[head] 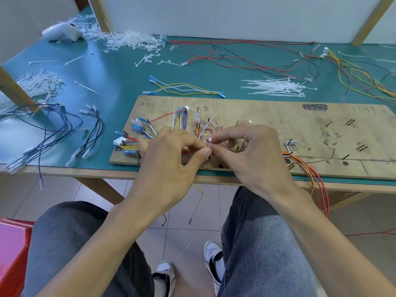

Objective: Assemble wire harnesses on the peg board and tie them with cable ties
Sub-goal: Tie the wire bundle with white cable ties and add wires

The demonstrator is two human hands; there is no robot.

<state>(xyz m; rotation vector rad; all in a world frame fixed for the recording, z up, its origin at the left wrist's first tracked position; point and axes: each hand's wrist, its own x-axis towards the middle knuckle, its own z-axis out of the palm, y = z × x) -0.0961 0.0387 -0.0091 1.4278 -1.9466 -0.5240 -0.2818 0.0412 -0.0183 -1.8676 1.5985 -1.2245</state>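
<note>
Tie white; mat teal; board tan.

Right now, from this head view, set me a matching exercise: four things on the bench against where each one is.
Things
1. white tool
2. blue wires
3. tie bundle
4. tie

Places
A. on the table, left of the board
B. pinched between the left hand and right hand
C. table's far left corner
D. just beyond the board's far edge

Pairs: 1-C, 2-A, 3-D, 4-B
</note>
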